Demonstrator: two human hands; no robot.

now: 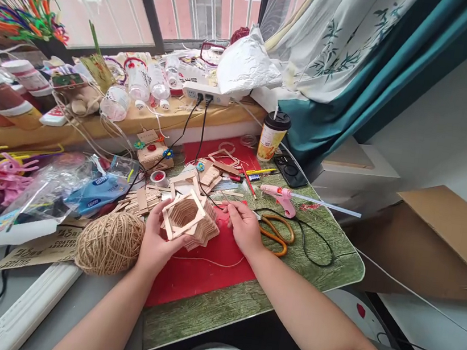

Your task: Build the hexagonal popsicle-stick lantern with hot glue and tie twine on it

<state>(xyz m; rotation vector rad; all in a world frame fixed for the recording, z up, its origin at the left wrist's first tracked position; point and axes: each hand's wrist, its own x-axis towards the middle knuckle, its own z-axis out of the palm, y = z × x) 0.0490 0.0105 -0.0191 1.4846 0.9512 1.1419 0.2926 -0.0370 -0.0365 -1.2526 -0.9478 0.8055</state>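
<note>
My left hand [160, 240] is wrapped round a hollow holder built from stacked craft sticks [207, 226], its open end tilted toward me. Just right of it, my right hand [244, 228] has thumb and forefinger pinched together; what they hold, if anything, is too small to tell. Beneath both hands lies a red sheet [203, 277]. Touching or close beside my left wrist is a ball of jute twine [110, 244]. Orange-handled scissors [275, 232] rest by my right hand, and a pink glue gun [282, 197] with a long clear glue stick lies behind them.
Loose craft sticks [141, 202] and pencils are scattered behind the holder. A lidded drink cup [270, 137] and a phone [292, 171] stand at the back right. Plastic bags [60, 186] crowd the left. A power strip [205, 94] sits on the sill, its cords trailing down.
</note>
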